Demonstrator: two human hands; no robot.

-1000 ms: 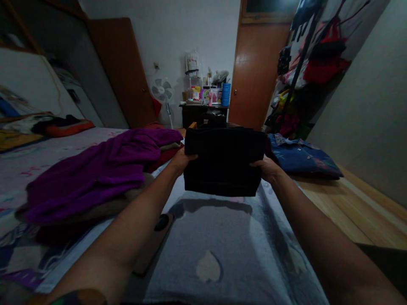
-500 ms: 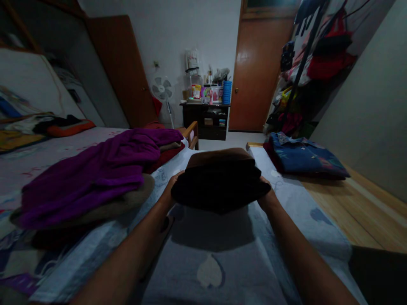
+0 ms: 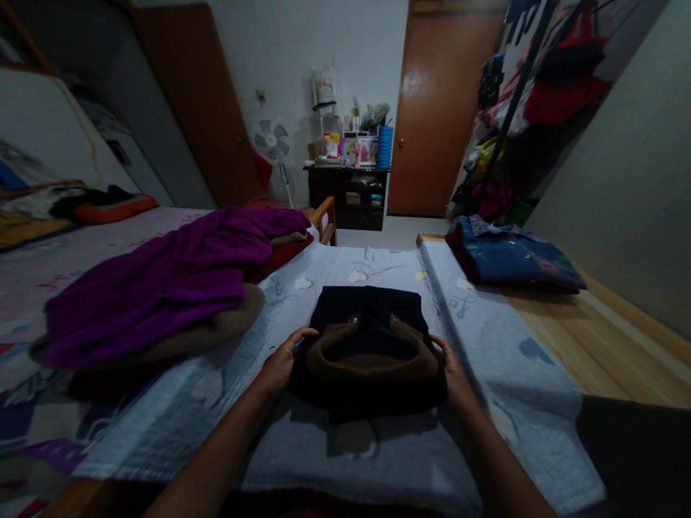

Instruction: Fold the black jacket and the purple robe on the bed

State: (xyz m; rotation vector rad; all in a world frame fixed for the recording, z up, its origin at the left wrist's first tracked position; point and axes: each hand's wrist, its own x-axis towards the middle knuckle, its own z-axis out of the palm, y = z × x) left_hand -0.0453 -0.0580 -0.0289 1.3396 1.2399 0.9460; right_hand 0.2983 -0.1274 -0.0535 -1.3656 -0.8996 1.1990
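A folded black shirt [image 3: 372, 403] with a brown collar [image 3: 350, 367] faces up in front of me, a small snap or button on each collar end. It is low over the pale blue patterned sheet [image 3: 350, 266], its near edge casting a shadow; whether it rests fully on the sheet I cannot tell. My left hand [image 3: 283, 360] grips its left side, fingers partly tucked at the edge. On the opposite side my right hand [image 3: 450, 367] holds the right edge, with some fingers hidden by the cloth.
To the left lies a heap of clothes with a purple garment [image 3: 162, 295] on top. A folded blue denim shirt [image 3: 518, 252] tops a pile at the right, beside the wooden boards [image 3: 594, 338]. Farther back are a fan [image 3: 273, 140], a dark cabinet [image 3: 345, 194] and a door [image 3: 426, 115].
The black shirt has come down and nearer to me, tipping from edge-on so its collar side shows upward. Both hands moved with it, and the view has tilted down slightly.
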